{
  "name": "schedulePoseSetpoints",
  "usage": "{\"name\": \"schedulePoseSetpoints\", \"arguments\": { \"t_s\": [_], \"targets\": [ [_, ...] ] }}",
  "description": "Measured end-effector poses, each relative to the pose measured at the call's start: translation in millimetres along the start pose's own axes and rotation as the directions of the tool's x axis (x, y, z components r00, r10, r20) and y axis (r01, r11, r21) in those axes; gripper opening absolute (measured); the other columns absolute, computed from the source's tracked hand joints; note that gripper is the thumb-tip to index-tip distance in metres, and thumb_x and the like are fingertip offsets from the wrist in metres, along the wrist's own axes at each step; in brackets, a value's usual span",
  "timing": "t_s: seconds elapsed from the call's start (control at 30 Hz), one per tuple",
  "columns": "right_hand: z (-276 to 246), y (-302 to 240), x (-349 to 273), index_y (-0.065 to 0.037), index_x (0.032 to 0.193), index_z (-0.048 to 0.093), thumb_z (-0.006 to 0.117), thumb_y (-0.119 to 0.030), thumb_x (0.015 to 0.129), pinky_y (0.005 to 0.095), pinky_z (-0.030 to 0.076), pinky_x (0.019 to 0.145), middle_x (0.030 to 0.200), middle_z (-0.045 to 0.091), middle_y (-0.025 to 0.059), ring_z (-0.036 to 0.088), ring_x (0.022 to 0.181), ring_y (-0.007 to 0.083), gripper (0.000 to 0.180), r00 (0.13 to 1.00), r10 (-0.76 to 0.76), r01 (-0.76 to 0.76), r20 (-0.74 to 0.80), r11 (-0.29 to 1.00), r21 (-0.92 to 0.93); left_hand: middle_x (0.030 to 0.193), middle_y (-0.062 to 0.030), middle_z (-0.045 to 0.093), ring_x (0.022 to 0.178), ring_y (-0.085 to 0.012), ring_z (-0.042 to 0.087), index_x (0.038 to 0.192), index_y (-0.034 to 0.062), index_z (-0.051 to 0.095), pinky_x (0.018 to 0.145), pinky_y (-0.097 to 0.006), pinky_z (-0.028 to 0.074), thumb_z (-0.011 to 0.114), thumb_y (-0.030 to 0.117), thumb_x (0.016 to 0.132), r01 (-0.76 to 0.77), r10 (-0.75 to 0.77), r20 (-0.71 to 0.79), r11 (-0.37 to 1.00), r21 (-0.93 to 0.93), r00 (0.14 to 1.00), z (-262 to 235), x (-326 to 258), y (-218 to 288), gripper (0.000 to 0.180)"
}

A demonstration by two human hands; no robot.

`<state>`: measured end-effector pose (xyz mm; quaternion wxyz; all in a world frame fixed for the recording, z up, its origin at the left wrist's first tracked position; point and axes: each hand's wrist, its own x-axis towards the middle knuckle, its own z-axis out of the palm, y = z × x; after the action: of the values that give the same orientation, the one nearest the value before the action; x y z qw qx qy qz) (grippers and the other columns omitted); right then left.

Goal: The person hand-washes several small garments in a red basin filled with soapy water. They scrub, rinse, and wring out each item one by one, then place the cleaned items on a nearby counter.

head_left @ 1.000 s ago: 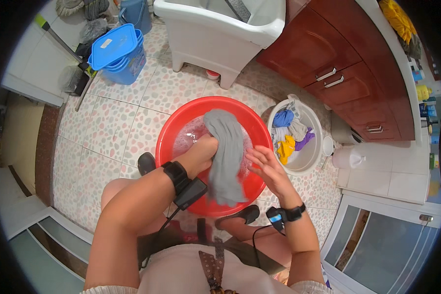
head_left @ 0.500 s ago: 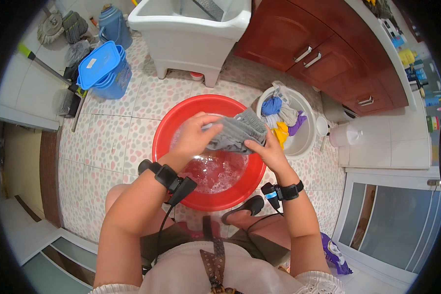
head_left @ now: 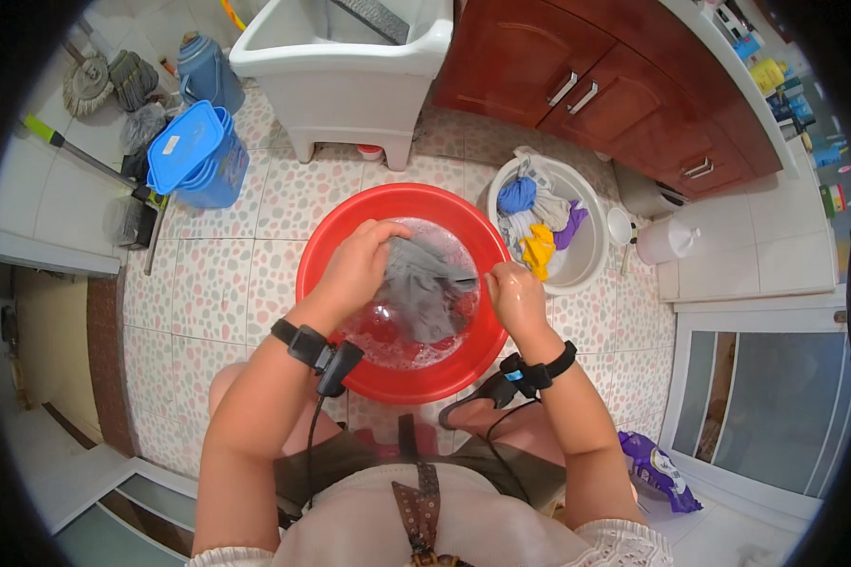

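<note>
A wet grey garment hangs into the red basin, its lower part in sudsy water. In the earlier frame it shows a gathered, ribbed band. My left hand is closed on the garment's upper left edge, above the basin's left side. Over the right rim, my right hand is closed, and a taut corner of the garment runs to its fingertips. The grip itself is partly hidden. Black straps with small devices circle both wrists.
Right of the basin stands a white tub with blue, yellow, purple and grey clothes. A white sink and red-brown cabinets stand beyond. A lidded blue bucket is at far left. A white jug stands near the tub.
The grey garment has gone from bunched above the basin to hanging spread out into the water. My left hand has moved slightly lower; my right hand has turned into a fist.
</note>
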<state>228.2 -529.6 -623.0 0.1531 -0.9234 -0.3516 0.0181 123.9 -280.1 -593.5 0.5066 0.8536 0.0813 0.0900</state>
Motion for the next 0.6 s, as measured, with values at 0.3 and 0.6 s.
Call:
{"name": "schedulePoseSetpoints", "arguments": {
  "t_s": [0.3, 0.6],
  "targets": [
    [1, -44, 11, -0.008, 0.111, 0.062, 0.073, -0.015, 0.074, 0.0461, 0.033, 0.106, 0.139, 0.040, 0.0195, 0.035, 0.130, 0.0413, 0.039, 0.966, -0.233, 0.257, -0.110, 0.833, 0.490, 0.097, -0.0108, 0.059, 0.087, -0.0306, 0.060, 0.085, 0.0056, 0.064, 0.075, -0.036, 0.048, 0.050, -0.010, 0.078, -0.203, 0.194, 0.149, 0.978, 0.052, 0.970, -14, -2, 23, 0.022],
    [33, -29, 16, -0.005, 0.107, 0.069, 0.075, -0.051, 0.072, 0.0437, 0.034, 0.105, 0.138, 0.043, 0.0226, 0.039, 0.130, 0.0396, 0.058, 0.943, -0.194, 0.052, 0.271, 0.889, 0.455, 0.101, -0.0100, 0.061, 0.085, -0.0224, 0.061, 0.090, 0.0026, 0.066, 0.072, -0.030, 0.048, 0.049, -0.015, 0.077, -0.224, 0.225, -0.055, 0.974, 0.013, 0.973, -32, -5, 33, 0.027]
  ]
}}
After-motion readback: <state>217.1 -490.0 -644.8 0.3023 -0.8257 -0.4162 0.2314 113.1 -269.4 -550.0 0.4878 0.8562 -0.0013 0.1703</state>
